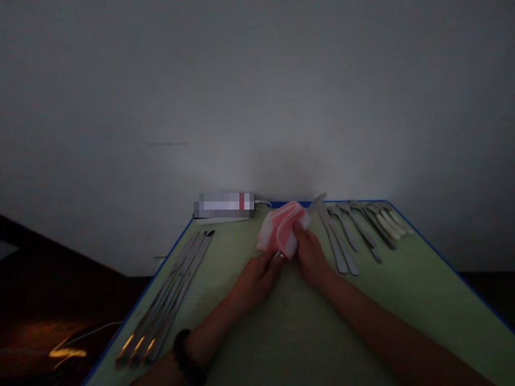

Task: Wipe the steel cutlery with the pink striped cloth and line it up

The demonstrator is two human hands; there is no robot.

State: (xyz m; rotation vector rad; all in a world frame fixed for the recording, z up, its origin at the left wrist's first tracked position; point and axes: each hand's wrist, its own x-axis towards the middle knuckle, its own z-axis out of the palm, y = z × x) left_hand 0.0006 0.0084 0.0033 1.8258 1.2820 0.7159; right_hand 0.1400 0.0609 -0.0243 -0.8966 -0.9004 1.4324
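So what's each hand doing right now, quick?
Left hand: closed, holding the metal handle of a knife.
Right hand: closed, holding a pink-and-white cloth around the knife.

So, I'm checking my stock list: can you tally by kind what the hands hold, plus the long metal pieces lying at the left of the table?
Cloth, pink and white: 1
Knife, held, partly wrapped in the cloth: 1
Long metal pieces, at left: 3
Total: 5
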